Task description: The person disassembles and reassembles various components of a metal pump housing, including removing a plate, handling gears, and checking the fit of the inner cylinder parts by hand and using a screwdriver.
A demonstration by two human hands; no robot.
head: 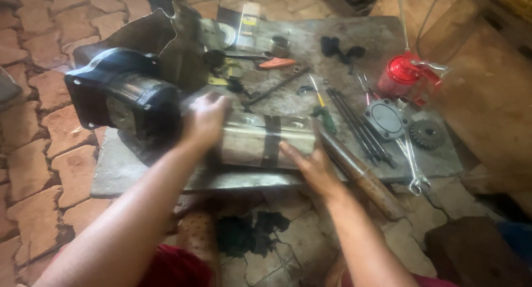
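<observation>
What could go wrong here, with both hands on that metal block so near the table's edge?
The metal block lies near the front edge of the worktable; a shove from the left hand or right hand might tip it off. The wooden-handled tool already overhangs that edge beside the right hand, so a nudge could knock it down. The loose rods and gear could roll or scatter if the table is jolted.

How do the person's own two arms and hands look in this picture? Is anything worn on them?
Both forearms are bare up to the bottom edge of the picture: no sleeves, gloves, watch or bracelets show. The left hand and the right hand are bare too; no rings are clear, though the picture is blurred. Red cloth shows under the arms, probably clothing.
</observation>
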